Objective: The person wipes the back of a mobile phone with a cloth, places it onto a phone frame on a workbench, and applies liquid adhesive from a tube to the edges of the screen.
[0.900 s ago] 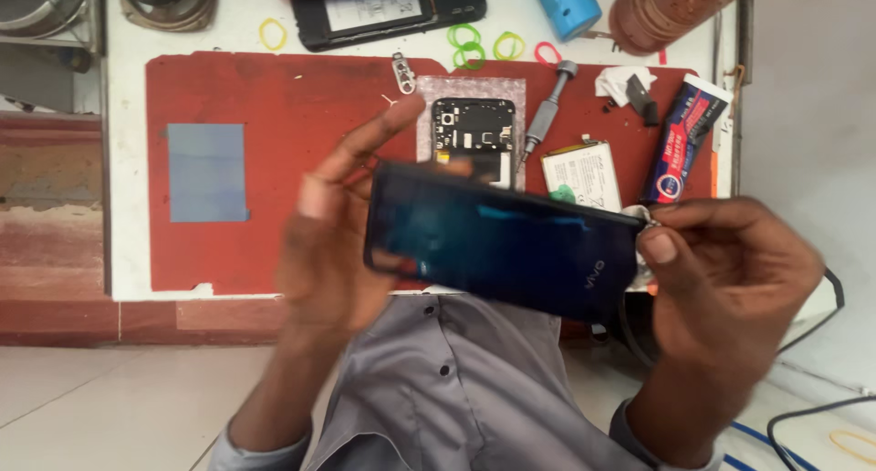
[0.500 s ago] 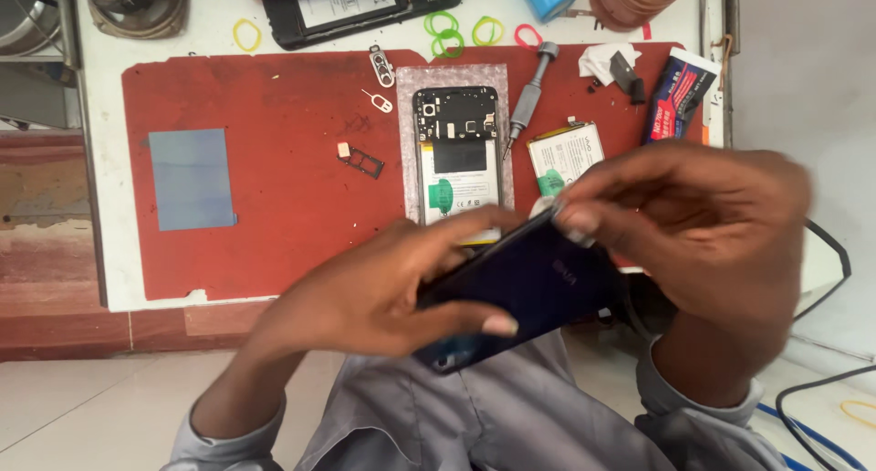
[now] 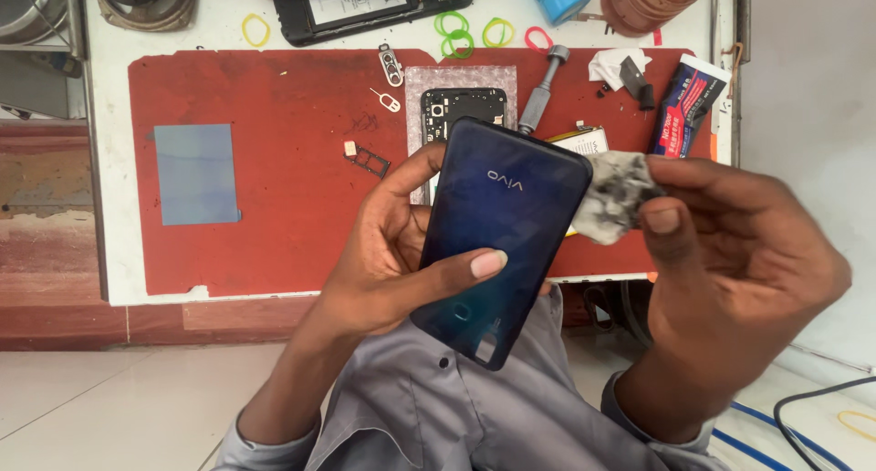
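Blue phone back cover (image 3: pixel 497 234) gripped in left hand (image 3: pixel 383 261); right hand (image 3: pixel 739 252) pinches grimy cloth (image 3: pixel 616 195).

A white worktable (image 3: pixel 100 161) fills the upper view, topped by a red rectangular mat (image 3: pixel 274 161) under even, soft daylight. Left of the table runs a worn reddish-brown ledge (image 3: pixel 46 225). Pale floor tiles (image 3: pixel 119 398) spread below. A plain grey-white wall (image 3: pixel 812 97) rises on the right.

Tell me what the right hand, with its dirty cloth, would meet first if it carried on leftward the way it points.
Probably the dark blue phone back cover in the left hand: the right hand pinches the cloth at its edge.
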